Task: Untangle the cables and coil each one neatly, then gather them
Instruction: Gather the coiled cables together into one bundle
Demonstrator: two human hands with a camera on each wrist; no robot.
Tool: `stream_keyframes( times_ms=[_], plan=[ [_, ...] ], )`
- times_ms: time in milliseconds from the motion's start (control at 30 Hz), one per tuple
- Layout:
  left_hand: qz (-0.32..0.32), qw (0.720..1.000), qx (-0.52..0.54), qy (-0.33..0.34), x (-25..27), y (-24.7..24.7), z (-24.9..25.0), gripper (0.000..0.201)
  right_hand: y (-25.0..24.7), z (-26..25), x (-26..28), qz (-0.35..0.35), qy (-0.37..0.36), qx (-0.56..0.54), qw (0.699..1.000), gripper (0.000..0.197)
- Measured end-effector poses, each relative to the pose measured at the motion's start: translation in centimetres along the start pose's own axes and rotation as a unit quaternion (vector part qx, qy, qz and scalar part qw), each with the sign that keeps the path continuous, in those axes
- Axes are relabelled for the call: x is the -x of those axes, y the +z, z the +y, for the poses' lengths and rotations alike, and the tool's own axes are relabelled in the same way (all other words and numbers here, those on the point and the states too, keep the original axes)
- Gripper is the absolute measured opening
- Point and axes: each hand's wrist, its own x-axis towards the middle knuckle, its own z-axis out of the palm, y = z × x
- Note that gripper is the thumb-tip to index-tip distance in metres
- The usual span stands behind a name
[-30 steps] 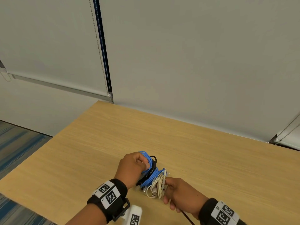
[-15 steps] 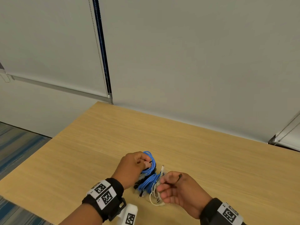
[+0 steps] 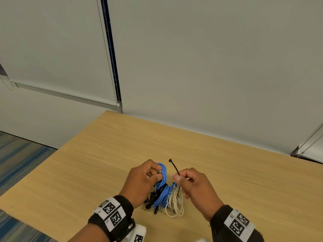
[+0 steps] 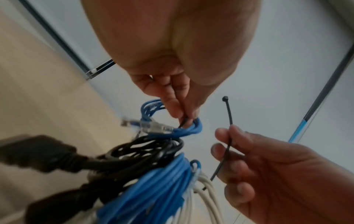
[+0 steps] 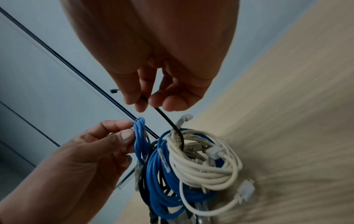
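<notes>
We had the wooden table [image 3: 227,168] wide and bare beyond us, its left edge well away. On it, near our edge, stood the coiled bundle: blue cables [image 3: 163,193], white cable [image 3: 174,205], black cable [image 4: 138,151]. Our left hand [image 3: 141,180] pinched the blue loops' top, probably to keep the bundle upright. Our right hand [image 3: 194,186] pinched a black zip tie [image 3: 174,167] threaded through the coils, likely for binding them.
</notes>
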Motion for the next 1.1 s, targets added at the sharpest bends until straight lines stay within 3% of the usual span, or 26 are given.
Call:
stream_keyframes(
  times_ms=[67,233,367,467,567,667,833,967,1100],
  plan=[
    [0.016,0.999,0.038,-0.004,0.2,0.3,-0.2,0.029,0.1,-0.4,-0.2,-0.006,-0.013,-0.007,1.000,0.011],
    [0.009,0.994,0.105,-0.007,0.2,0.5,0.2,0.039,0.7,-1.0,-0.8,-0.059,-0.055,0.005,0.997,0.026],
    [-0.004,0.988,0.149,-0.033,0.1,0.6,0.4,0.039,1.1,-1.0,-1.5,-0.066,-0.102,0.116,0.986,0.031],
    [0.006,0.983,0.180,-0.043,0.0,0.5,0.4,0.035,0.9,-0.5,-2.1,-0.052,-0.082,0.182,0.979,0.031],
    [0.002,0.979,0.200,-0.048,-0.1,0.4,0.5,0.043,0.7,-0.4,-2.3,-0.041,-0.046,0.102,0.993,0.024],
    [0.002,0.976,0.208,-0.057,-0.3,0.4,0.5,0.053,0.7,-0.9,-2.2,-0.037,-0.067,0.073,0.994,0.018],
    [0.030,0.993,0.116,-0.011,-0.3,1.1,0.7,0.016,1.0,-1.4,-2.3,0.008,-0.098,0.076,0.992,0.013],
    [0.063,0.995,-0.007,0.080,-0.4,1.4,0.7,0.019,1.2,-2.0,-2.5,0.025,-0.103,0.074,0.992,0.015],
    [0.073,0.993,-0.021,0.086,-0.9,1.2,0.6,0.025,1.0,-2.3,-2.7,0.030,-0.094,0.069,0.993,0.015]
  ],
)
